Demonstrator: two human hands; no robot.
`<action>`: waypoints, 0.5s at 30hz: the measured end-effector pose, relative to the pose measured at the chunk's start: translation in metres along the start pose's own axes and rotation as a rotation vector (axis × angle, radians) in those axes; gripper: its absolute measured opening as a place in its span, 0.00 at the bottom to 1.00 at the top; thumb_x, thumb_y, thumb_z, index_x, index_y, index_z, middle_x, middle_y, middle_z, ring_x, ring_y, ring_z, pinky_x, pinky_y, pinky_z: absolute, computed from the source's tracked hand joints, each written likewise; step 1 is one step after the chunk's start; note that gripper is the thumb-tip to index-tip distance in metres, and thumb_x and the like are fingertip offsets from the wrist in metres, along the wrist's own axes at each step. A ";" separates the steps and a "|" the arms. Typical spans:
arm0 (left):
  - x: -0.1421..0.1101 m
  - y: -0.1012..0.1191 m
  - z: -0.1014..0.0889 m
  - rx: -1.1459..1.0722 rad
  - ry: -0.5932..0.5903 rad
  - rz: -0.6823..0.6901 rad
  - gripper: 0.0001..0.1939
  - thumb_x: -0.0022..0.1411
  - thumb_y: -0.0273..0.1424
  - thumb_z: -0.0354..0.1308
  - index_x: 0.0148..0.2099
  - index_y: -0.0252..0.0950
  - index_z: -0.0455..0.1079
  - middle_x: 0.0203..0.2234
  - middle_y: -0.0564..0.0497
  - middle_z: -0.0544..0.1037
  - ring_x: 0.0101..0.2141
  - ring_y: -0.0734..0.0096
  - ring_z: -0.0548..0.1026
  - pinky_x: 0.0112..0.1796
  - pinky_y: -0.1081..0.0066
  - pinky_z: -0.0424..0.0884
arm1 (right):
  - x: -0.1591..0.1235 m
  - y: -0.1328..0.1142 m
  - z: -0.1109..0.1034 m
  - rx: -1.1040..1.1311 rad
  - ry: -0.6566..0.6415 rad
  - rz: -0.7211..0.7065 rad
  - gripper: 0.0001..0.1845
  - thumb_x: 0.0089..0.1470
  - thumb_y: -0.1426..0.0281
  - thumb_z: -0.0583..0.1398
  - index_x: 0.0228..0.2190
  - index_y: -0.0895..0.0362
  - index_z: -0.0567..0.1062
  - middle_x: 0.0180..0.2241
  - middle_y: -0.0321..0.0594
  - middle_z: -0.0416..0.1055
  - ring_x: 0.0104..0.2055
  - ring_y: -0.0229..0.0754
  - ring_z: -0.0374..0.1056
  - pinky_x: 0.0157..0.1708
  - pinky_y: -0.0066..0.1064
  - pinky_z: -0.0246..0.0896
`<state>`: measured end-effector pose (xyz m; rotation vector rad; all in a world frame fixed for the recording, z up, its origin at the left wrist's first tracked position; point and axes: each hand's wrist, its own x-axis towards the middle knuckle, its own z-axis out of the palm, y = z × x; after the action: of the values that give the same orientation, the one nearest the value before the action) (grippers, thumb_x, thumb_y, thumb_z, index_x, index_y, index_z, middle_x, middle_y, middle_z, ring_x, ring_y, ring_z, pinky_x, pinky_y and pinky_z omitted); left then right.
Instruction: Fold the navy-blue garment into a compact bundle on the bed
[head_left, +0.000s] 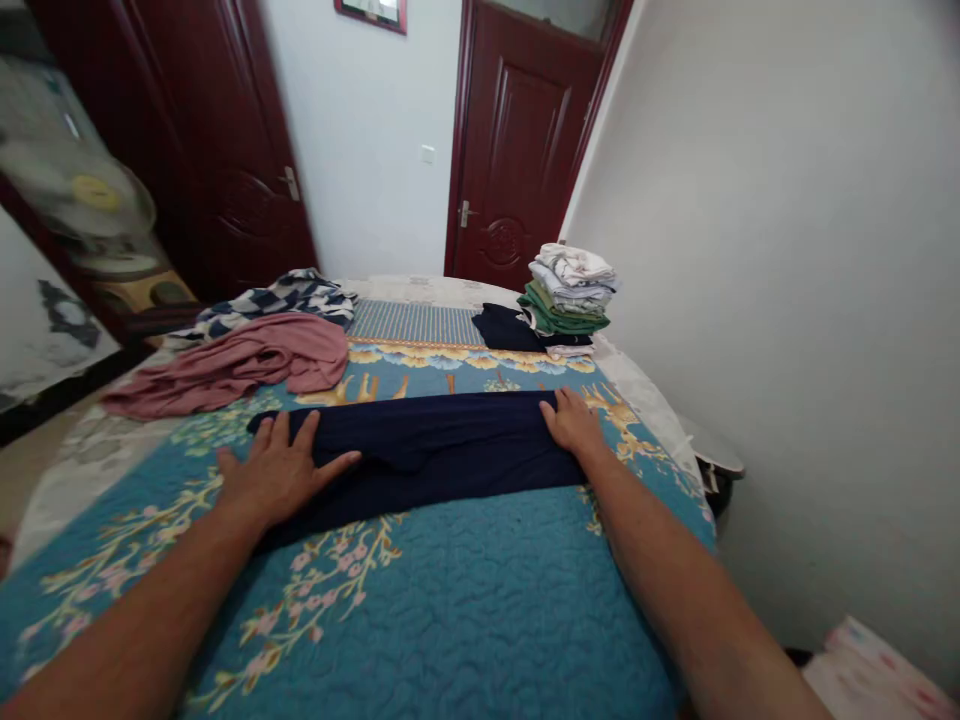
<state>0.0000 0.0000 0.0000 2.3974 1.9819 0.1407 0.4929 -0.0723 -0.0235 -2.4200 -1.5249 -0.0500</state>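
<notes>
A dark navy garment (427, 450), folded into a long strip, lies across a teal floral quilt (465, 600) on a bed. My left hand (274, 470) rests flat on the strip's left end with fingers spread. My right hand (574, 420) presses on the strip's right end, fingers stretched out over the cloth edge. Both hands are open and hold nothing.
A pink garment (240, 365) and a navy-and-white striped one (281, 300) lie crumpled at the far left. A stack of folded clothes (571, 290) and a folded dark piece (506, 328) sit at the far right. A fan (71, 190) stands left; a wall runs along the right.
</notes>
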 end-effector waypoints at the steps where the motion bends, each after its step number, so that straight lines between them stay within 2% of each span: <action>1: -0.003 -0.004 0.001 0.005 0.005 0.002 0.59 0.61 0.69 0.40 0.79 0.32 0.47 0.76 0.27 0.46 0.73 0.26 0.44 0.62 0.24 0.42 | 0.000 0.001 0.001 -0.012 -0.004 0.007 0.37 0.71 0.49 0.48 0.69 0.60 0.65 0.73 0.57 0.53 0.75 0.63 0.49 0.71 0.62 0.40; 6: -0.019 -0.020 0.003 0.036 0.036 0.001 0.59 0.61 0.68 0.40 0.79 0.28 0.48 0.76 0.28 0.45 0.73 0.30 0.47 0.65 0.29 0.41 | 0.001 0.001 0.005 -0.047 -0.031 0.027 0.39 0.70 0.48 0.46 0.70 0.59 0.64 0.74 0.56 0.52 0.75 0.63 0.48 0.69 0.64 0.43; 10: -0.039 -0.028 0.003 0.046 0.069 -0.102 0.59 0.62 0.68 0.40 0.77 0.25 0.51 0.74 0.26 0.53 0.72 0.31 0.52 0.65 0.29 0.45 | 0.003 0.002 0.007 -0.085 -0.046 0.035 0.39 0.70 0.48 0.45 0.70 0.58 0.63 0.74 0.55 0.51 0.75 0.61 0.48 0.70 0.62 0.42; 13: -0.053 -0.033 -0.001 0.064 0.135 -0.158 0.55 0.64 0.66 0.41 0.75 0.26 0.56 0.72 0.26 0.58 0.71 0.31 0.54 0.64 0.28 0.46 | 0.004 0.002 0.009 -0.107 -0.055 0.033 0.40 0.70 0.47 0.43 0.70 0.60 0.62 0.74 0.54 0.51 0.74 0.61 0.49 0.70 0.62 0.43; 15: -0.058 -0.033 -0.007 0.082 0.217 -0.127 0.50 0.67 0.62 0.44 0.74 0.27 0.57 0.72 0.28 0.58 0.71 0.33 0.53 0.65 0.30 0.47 | 0.005 0.002 0.009 -0.111 -0.059 0.035 0.41 0.70 0.47 0.43 0.70 0.60 0.62 0.74 0.54 0.50 0.74 0.61 0.49 0.70 0.62 0.43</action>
<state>-0.0440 -0.0505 0.0012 2.3864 2.2684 0.3359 0.4957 -0.0669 -0.0317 -2.5550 -1.5429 -0.0580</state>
